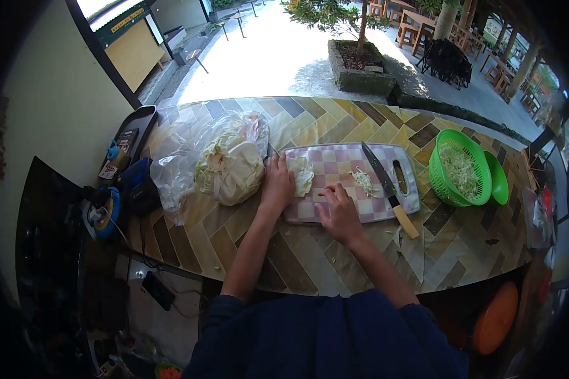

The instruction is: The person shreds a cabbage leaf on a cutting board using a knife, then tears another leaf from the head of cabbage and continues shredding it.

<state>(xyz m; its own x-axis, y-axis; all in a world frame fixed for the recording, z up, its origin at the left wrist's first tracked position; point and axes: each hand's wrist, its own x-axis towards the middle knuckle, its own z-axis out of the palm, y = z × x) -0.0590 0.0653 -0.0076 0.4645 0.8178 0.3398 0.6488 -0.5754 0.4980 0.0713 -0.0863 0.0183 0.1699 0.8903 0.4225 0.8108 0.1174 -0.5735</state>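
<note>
My left hand (278,184) lies at the left edge of a pink-and-white checked cutting board (335,155), its fingers stretched forward. To its left sits a pale cabbage head (231,170), and to its right lies a piece of cabbage leaf (301,175) on the board. Over the board's near half is my right hand (339,213), fingers apart and holding nothing. A small heap of shredded cabbage (363,182) lies just beyond it. Along the right part of the board rests a knife (384,182), its wooden handle overhanging the near edge.
A green basket (435,170) of shredded cabbage stands right of the board, against another green bowl (498,180). Clear plastic bags (174,167) surround the cabbage head. A black tray (146,120) with small items is at the far left. A phone (158,290) lies below the table.
</note>
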